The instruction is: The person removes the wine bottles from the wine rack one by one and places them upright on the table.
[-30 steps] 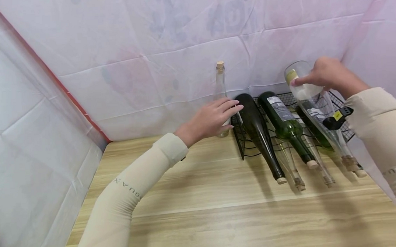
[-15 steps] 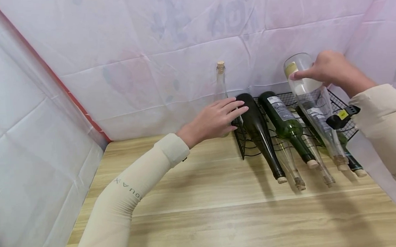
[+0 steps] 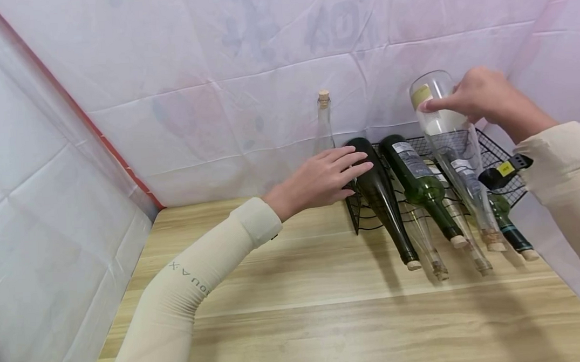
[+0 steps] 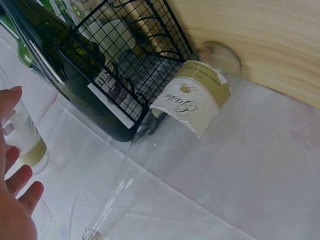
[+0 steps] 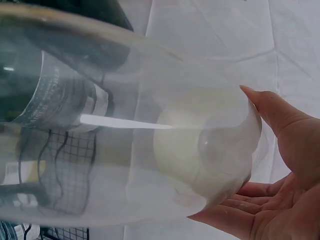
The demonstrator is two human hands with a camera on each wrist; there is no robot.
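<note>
My right hand [image 3: 488,99] grips a clear glass bottle [image 3: 444,136] near its base, above the right part of a black wire rack [image 3: 353,213]. That bottle slants, its corked neck pointing down and toward the front. In the right wrist view, thumb and fingers lie on opposite sides of the base of the clear bottle [image 5: 140,175]. With fingers extended and nothing held, my left hand [image 3: 321,179] hovers by the base of a dark bottle [image 3: 385,204] in the rack. Behind this hand, another clear corked bottle [image 3: 324,123] stands upright, its cream-and-gold label showing in the left wrist view.
A labelled green bottle [image 3: 413,170] lies in the rack's upper level. Clear bottles [image 3: 421,232] lie lower, and another green bottle [image 3: 508,225] is at the right. Corked necks stick out over the wooden table [image 3: 296,332]. White cloth walls [image 3: 248,107] stand behind and beside.
My right hand has risen slightly with the clear bottle, and its corked neck has shifted left and up from above the right green bottle. My left hand has moved slightly right.
</note>
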